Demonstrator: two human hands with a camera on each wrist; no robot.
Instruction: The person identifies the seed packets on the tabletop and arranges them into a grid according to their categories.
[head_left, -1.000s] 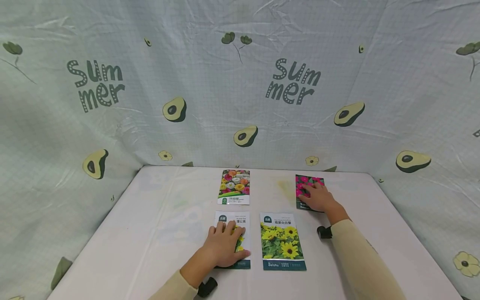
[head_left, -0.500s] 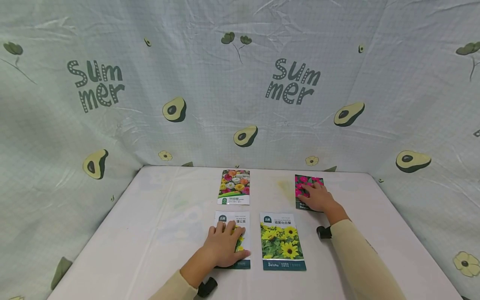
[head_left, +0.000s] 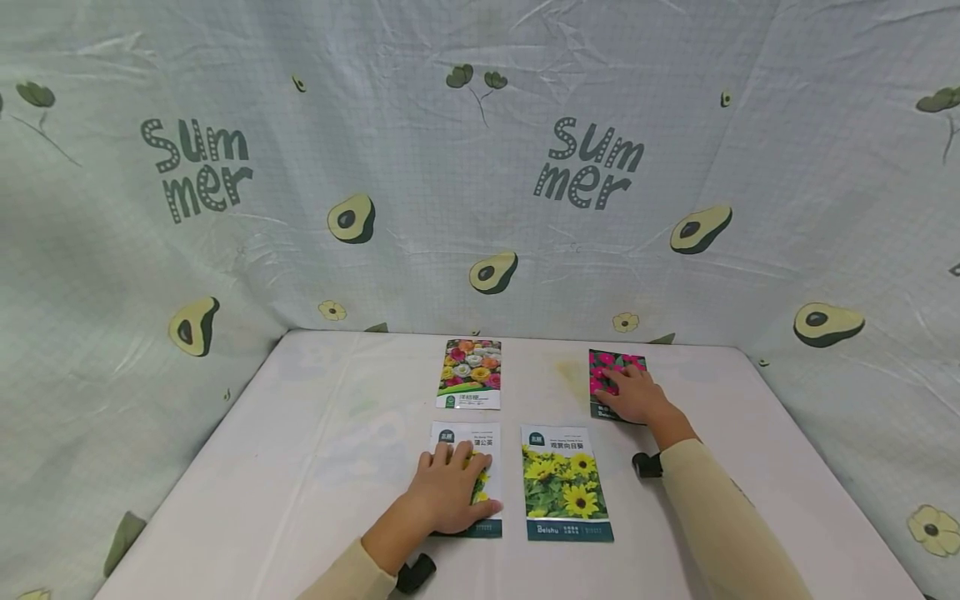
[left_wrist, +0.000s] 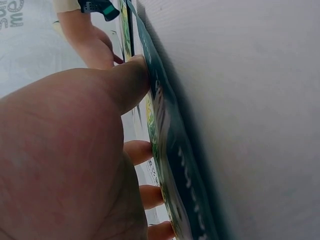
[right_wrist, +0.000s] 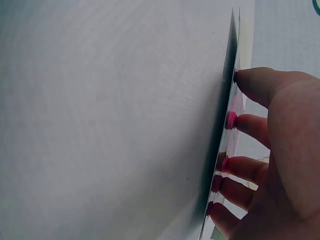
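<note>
In the head view my left hand (head_left: 446,492) lies spread over a seed packet with yellow flowers (head_left: 483,487), fingertips and thumb on its face. The left wrist view shows this packet (left_wrist: 172,145) edge-on, the thumb on its dark green bottom band. Farther right, my right hand (head_left: 633,396) rests its fingertips on a seed packet with pink flowers (head_left: 606,358), covering its lower right part. From the right wrist, the thumb and extended fingers touch the top face of that thin packet (right_wrist: 230,142). Both packets lie on the table.
A sunflower seed packet (head_left: 566,487) lies just right of the left hand's packet. Behind, a packet with multicoloured blooms (head_left: 472,367) lies near the back edge. The white table (head_left: 300,467) meets a patterned cloth backdrop (head_left: 420,167). Each wrist wears a small black camera (head_left: 416,575).
My right hand and the pink-flower packet have slid very slightly left. The left hand and its packet keep their place; the head view has shifted a little.
</note>
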